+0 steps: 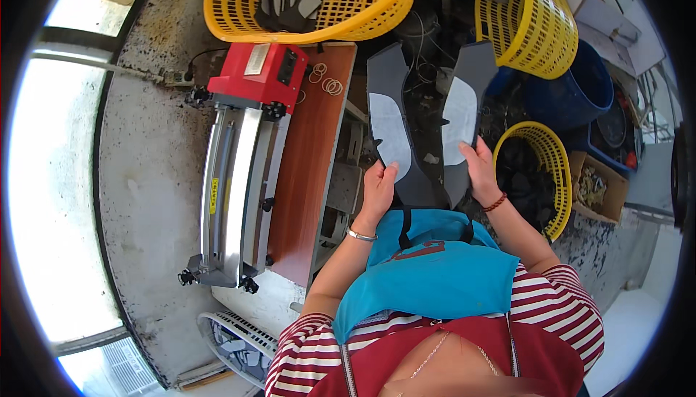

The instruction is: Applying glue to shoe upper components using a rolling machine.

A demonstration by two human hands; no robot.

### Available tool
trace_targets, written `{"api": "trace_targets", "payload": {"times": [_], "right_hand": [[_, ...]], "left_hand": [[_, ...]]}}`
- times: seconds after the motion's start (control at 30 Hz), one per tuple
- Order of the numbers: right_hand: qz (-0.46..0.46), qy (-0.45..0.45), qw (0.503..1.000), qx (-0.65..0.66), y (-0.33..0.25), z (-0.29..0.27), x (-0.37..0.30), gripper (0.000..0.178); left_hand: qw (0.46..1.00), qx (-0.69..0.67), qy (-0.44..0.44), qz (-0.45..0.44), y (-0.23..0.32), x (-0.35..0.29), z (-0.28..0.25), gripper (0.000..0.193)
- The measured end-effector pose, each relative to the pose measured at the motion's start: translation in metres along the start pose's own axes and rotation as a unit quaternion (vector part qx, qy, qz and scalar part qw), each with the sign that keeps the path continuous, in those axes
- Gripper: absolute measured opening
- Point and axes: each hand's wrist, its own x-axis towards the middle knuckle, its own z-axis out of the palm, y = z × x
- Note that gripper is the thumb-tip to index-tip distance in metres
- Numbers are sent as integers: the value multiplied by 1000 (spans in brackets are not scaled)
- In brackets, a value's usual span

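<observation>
Nearest, worn over a striped shirt point(573, 303), a teal cloth point(428, 281) with dark straps. Low on the left, below the table's near edge, a white basket point(250, 332) filled with grey and dark pieces point(239, 350). Farther up, with the left hand point(378, 190), banded at the wrist by a silver bracelet point(361, 235), pinching the left panel point(391, 125) by its left long side, thumb on top at the near end of a pale patch. With the right hand point(482, 172), circled by a reddish bracelet point(495, 203), pinching the right panel point(458, 107) by its right long side, thumb likewise on top. Cannot tell how the fingers lie underneath. Both panels dark grey, notched at the left side of the patch, held side by side and apart, off the table's right edge. Along the left side of the table point(304, 179), a long machine point(243, 172) with metal rollers and, toward the far edge, a red head. Between that head and the table's far right corner, some pale rings point(331, 87). Across to the right, a small yellow basket point(562, 187) of dark pieces, with a cardboard box point(605, 212) of scraps just beside. Beyond, a blue tub point(554, 96) near a tall yellow basket point(547, 42). At the table's far edge, a wide yellow basket point(370, 25) containing dark and pale pieces.
</observation>
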Motion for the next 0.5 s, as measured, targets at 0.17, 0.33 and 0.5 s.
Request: {"api": "trace_targets", "payload": {"times": [0.17, 0.33, 0.5], "right_hand": [[82, -219, 971, -43, -37, 59, 9, 34], [-32, -201, 975, -94, -22, 122, 28, 47], [22, -282, 956, -81, -59, 171, 60, 45]], "left_hand": [[993, 18, -67, 91, 24, 22, -18, 29], [986, 46, -101, 127, 60, 44, -47, 35], [976, 91, -121, 154, 80, 66, -82, 40]]}}
